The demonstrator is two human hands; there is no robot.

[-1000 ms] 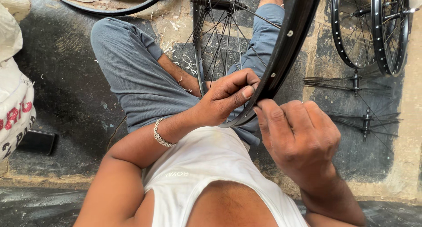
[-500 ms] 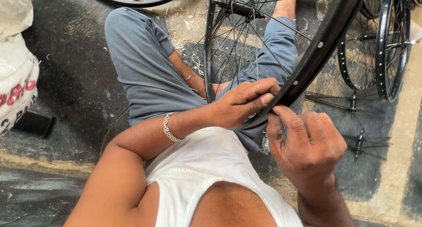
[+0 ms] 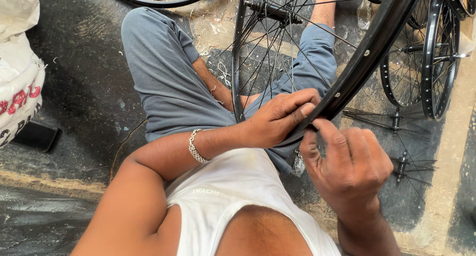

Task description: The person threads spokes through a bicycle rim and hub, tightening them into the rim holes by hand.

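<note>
The bicycle wheel (image 3: 317, 62), already laced with spokes, stands across the lap toward one o'clock, left hand (image 3: 277, 119) closed around its rim, right hand (image 3: 347, 167) pinching it, work unfinished.

We see a dark, stained floor (image 3: 84, 87) with a pale concrete strip (image 3: 446, 186); a white sack (image 3: 17, 72), a black phone (image 3: 35, 135) and spare wheels (image 3: 436, 57) lie around.
</note>
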